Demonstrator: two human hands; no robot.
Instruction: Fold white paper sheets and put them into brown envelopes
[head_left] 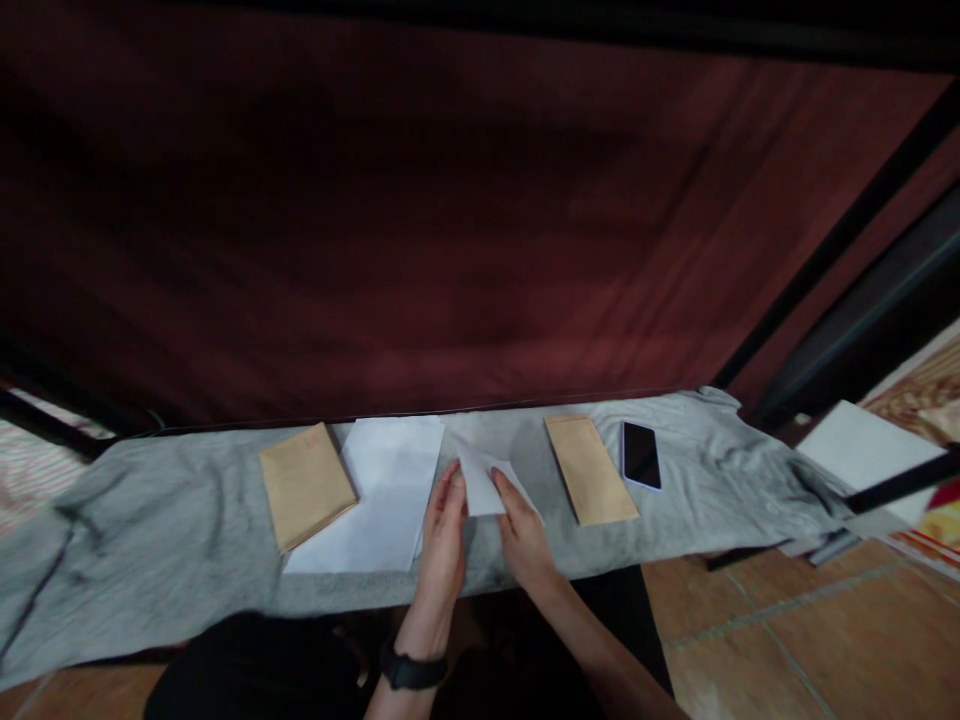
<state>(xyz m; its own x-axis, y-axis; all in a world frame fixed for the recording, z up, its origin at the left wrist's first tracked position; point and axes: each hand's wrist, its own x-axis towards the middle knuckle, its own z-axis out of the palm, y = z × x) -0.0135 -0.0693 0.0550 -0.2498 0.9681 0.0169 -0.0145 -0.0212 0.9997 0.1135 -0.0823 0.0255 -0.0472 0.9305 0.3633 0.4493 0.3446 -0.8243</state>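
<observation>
A folded sheet of white paper is held between my two hands above the cloth. My left hand grips its left edge, thumb and fingers closed on it. On the right side, my right hand pinches the same paper, thumb on top and the other fingers partly hidden. To the left lies a stack of white paper sheets, with a pile of brown envelopes overlapping its left part. A single brown envelope lies flat to the right of my right hand.
A grey cloth covers the narrow bench, wrinkled at both ends. Right of the single envelope lies a smartphone. A dark red panel rises behind the bench. At far right is a white flat object beside a dark bar.
</observation>
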